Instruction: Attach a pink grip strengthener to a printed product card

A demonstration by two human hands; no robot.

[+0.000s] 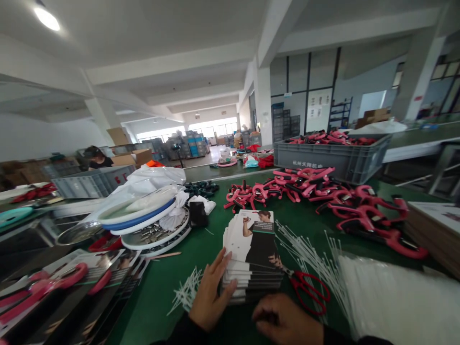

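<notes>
Head view: where is the stack of printed cards [253, 254]?

It sits right in front of the person, on the green table top [161, 306]. Its long side points straight away from the person.

Which hand is nearer to it?

The left hand [212, 292]. It is open, with the fingers spread, and it lies against the left side of the stack.

And the right hand [283, 318]?

It is just by the near end of the stack, with the fingers bent down. It might pinch something small, but I cannot tell. That part is dark and blurry.

What lies close by?

Red-handled scissors [309, 292] are on the right, with the blades reaching to the stack. White cable ties [309, 258] lie past them.

Is anything hidden?

Yes. The hands cover the near end, so I cannot count the cards.
</notes>
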